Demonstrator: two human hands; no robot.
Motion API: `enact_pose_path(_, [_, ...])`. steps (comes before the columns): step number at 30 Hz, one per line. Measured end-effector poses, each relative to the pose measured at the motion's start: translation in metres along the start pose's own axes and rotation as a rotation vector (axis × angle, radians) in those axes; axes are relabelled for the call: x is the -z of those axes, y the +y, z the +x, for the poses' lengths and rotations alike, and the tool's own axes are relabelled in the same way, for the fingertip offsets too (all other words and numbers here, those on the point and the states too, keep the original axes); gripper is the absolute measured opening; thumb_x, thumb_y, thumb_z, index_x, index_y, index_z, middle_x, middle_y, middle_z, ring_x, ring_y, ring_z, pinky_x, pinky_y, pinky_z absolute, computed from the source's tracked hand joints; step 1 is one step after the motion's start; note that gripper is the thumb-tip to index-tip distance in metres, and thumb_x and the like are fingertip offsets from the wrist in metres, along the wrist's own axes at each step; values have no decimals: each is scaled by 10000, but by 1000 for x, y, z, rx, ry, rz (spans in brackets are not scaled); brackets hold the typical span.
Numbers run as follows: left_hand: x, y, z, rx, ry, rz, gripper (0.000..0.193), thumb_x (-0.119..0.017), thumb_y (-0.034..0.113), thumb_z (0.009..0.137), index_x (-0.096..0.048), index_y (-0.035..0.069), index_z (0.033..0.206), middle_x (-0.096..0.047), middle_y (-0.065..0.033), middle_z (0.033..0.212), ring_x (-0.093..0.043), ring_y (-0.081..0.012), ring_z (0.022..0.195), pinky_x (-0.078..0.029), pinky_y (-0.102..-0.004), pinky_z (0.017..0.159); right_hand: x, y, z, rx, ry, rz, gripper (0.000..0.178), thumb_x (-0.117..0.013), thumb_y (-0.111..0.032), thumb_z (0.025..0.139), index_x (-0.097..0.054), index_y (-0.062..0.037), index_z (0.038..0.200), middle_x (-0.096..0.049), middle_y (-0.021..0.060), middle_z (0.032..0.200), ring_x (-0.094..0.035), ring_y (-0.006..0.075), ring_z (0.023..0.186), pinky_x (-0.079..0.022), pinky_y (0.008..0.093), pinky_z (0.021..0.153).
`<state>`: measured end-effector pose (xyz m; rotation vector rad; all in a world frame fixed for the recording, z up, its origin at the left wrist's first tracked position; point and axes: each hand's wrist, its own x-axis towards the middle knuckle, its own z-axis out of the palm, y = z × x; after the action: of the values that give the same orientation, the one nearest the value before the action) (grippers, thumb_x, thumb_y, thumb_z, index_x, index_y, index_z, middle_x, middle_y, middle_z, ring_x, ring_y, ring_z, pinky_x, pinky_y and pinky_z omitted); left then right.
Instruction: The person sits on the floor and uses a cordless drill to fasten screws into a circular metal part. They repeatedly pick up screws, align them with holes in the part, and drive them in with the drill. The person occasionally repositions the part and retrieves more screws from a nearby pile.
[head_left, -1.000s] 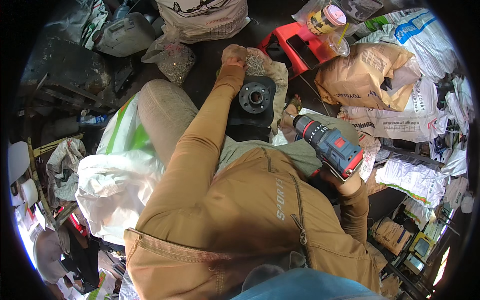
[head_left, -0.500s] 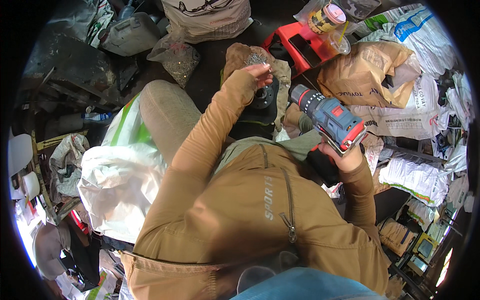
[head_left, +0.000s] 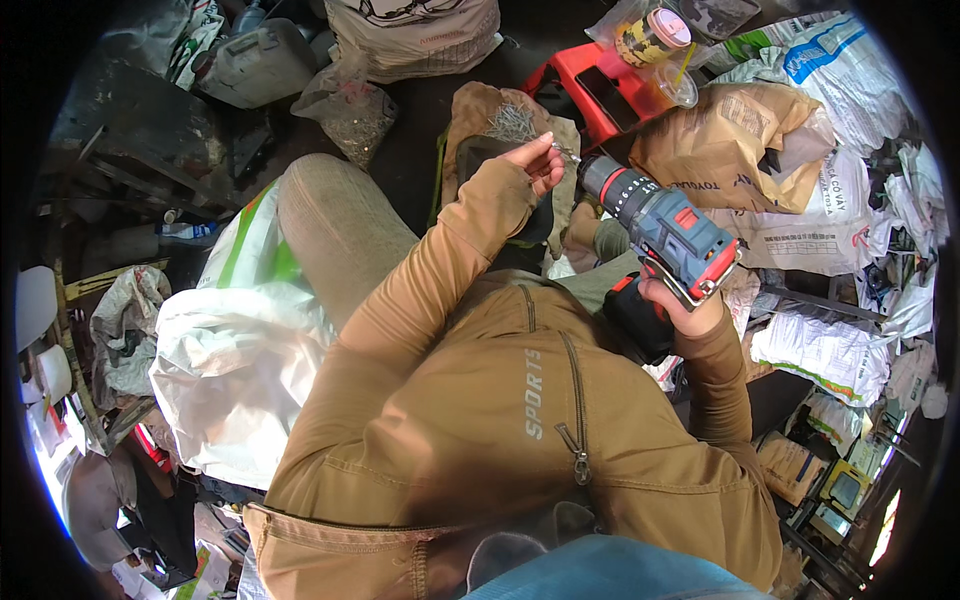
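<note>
Head view shows the left hand pinching a small metal piece just beside the tip of the drill, whose handle the right hand grips, screws lying farther left.

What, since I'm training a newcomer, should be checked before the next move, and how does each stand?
1. Drill held in the right hand: ok.
2. Trigger released: cannot tell, hidden.
3. Left hand well clear of the chuck: not ok, fingertips close to its front.
4. Metal fasteners gathered: ok, piled on a crumpled brown sheet.
5. Dark pad fully visible: not ok, left hand and sleeve cover part.
</note>
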<state>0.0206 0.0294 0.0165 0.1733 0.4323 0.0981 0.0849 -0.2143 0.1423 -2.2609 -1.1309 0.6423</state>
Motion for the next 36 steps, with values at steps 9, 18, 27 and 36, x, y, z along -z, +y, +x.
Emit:
enact_pose_path(9, [6, -8, -3, -96, -29, 134, 216, -624, 202, 910, -608, -9, 953, -614, -71, 898, -614, -162, 806, -543, -269, 761, 1, 20, 1, 183, -37, -310, 367, -721, -146, 724, -640, -91, 1078, -631, 102, 1049, -593, 310, 966, -476, 393, 849])
enact_pose_path(18, [100, 38, 43, -451, 676, 1501, 490, -583, 73, 779, -488, 105, 1258, -574, -115, 1165, -573, -306, 1047, -483, -417, 875, 19, 6, 51, -250, -309, 194, 334, -653, 7, 692, -583, -5, 1019, -609, 74, 784, -594, 184, 664, -488, 318, 583])
enact_pose_path(27, [154, -5, 74, -345, 40, 2182, 1169, -865, 428, 453, -281, 257, 1452, -233, 25, 1537, -62, -235, 1454, 53, -537, 1147, -13, -5, 106, -360, -420, 227, 352, -596, 23, 669, -552, -11, 1017, -549, 33, 665, -508, 103, 502, -425, 270, 442])
enact_pose_path(36, [172, -18, 83, -539, 43, 2088, 972, -803, 444, 578, -356, 218, 1411, -399, 19, 1447, -160, -194, 1436, -4, -465, 1173, -23, -10, 128, -485, -588, -9, 281, -608, -13, 681, -598, -14, 962, -580, 57, 691, -564, 152, 579, -471, 311, 530])
